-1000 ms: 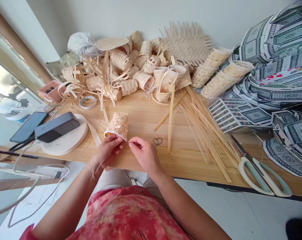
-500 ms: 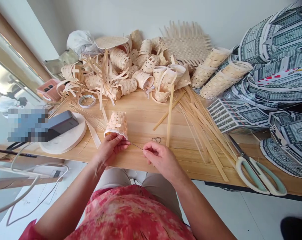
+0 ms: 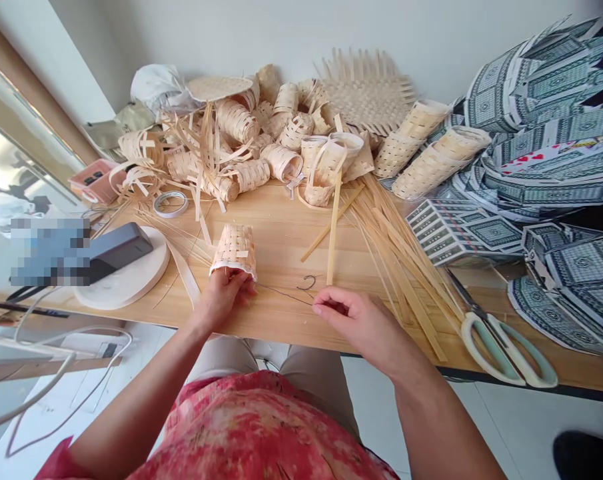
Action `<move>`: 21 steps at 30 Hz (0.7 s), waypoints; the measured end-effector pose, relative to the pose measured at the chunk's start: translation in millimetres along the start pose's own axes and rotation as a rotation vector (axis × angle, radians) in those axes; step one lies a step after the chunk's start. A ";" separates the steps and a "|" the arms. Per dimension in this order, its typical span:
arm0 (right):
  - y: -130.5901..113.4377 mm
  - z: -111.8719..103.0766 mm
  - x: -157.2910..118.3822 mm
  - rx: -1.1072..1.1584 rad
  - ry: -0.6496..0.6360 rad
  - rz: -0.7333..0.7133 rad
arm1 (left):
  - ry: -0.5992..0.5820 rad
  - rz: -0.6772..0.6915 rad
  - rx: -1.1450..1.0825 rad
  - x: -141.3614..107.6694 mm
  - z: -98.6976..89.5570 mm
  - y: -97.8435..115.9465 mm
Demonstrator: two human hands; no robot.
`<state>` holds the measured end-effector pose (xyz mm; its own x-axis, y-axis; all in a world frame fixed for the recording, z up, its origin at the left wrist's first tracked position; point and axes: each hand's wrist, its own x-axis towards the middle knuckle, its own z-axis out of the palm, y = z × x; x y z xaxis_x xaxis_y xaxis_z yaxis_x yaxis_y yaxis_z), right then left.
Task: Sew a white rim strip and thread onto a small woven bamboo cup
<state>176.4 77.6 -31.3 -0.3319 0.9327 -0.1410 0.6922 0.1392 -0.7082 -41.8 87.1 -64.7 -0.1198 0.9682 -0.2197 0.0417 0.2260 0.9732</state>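
A small woven basket (image 3: 235, 248) with a white band round its rim sits tilted, mouth toward me, near the table's front edge. My left hand (image 3: 225, 293) grips it at the rim, some fingers hidden inside the mouth. From there a thin dark thread (image 3: 284, 293) runs across to my right hand (image 3: 348, 313), whose thumb and forefinger pinch it. Whether a needle is on the thread is too small to tell. A loose dark curl of thread (image 3: 308, 283) lies on the wood just behind the stretched part.
Several woven baskets (image 3: 238, 120) are heaped along the wall. Flat wooden strips (image 3: 406, 267) fan out at right, beside large scissors (image 3: 506, 347) and folded playing-card pieces (image 3: 481, 227). At left are a tape roll (image 3: 170, 204) and a round white board (image 3: 154, 273) with a dark device on it.
My right hand has moved right, away from the basket, and the thread between my hands is longer. My left hand's fingers have tucked further under the basket rim.
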 end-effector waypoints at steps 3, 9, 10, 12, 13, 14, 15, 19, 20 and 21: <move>4.3 1.7 -1.8 -0.217 0.033 0.049 | -0.001 0.022 0.099 -0.1 3.8 1.8; 4.1 6.1 0.8 -0.299 0.236 0.022 | -0.028 0.053 0.306 0.0 7.9 2.4; 2.7 5.6 1.6 -0.298 0.283 0.019 | -0.037 0.056 0.333 0.0 8.4 3.0; 1.2 2.8 3.2 -0.325 0.377 0.041 | -0.040 0.064 0.380 0.0 8.9 4.9; 1.5 0.7 4.0 -0.349 0.412 0.064 | -0.038 0.070 0.399 -0.1 8.9 6.0; 2.6 -1.7 4.9 -0.369 0.425 0.087 | -0.036 0.076 0.414 -0.2 8.5 6.8; 4.1 -4.0 6.1 -0.381 0.416 0.107 | -0.031 0.084 0.425 -0.2 7.7 7.3; 6.5 -8.0 17.9 -0.359 0.252 0.072 | -0.037 0.125 0.449 0.7 3.0 5.2; 5.2 -7.6 23.0 -0.363 0.218 0.040 | -0.039 0.137 0.446 1.0 2.0 4.1; 3.4 -7.1 28.9 -0.380 0.194 0.007 | -0.042 0.145 0.441 1.3 1.1 3.1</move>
<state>173.8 107.3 -32.9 -0.2245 0.9744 0.0133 0.8930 0.2112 -0.3973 -40.7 89.1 -62.0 -0.0415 0.9946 -0.0952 0.4741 0.1034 0.8744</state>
